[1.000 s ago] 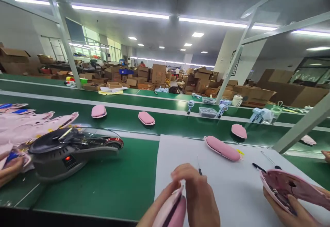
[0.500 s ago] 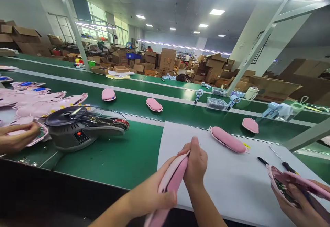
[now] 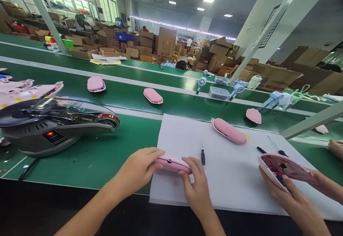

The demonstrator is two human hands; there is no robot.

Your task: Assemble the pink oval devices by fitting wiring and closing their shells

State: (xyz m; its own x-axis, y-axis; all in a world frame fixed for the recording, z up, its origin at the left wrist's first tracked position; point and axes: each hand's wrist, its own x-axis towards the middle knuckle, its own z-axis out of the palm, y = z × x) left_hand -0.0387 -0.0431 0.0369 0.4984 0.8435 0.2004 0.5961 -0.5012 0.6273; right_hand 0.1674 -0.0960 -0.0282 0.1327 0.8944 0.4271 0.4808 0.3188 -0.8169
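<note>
A closed pink plastic case (image 3: 174, 164), long and rounded, lies level between my hands over the white sheet (image 3: 174, 136). The slim seam with a small dark notch faces me. My left hand (image 3: 140, 168) grips its left end, thumb in front and fingers on top. Around the right end, my right hand (image 3: 195, 182) has its thumb below and fingers above. Just beyond my right hand lies a small dark-handled screwdriver (image 3: 203, 156). Another pink case (image 3: 230, 131) rests farther back on the sheet.
A tape dispenser (image 3: 59, 125) stands at left on the green bench. At right, a co-worker's hands (image 3: 297, 196) hold an opened pink case (image 3: 286, 166) near more screwdrivers (image 3: 282, 153). Several pink cases (image 3: 153, 96) sit on the green belt. A metal post (image 3: 316, 120) slants at right.
The pink case has turned from steeply tilted to level and lies lower, with a hand at each end. The view has shifted right and down, and the screwdriver beside my right hand now shows.
</note>
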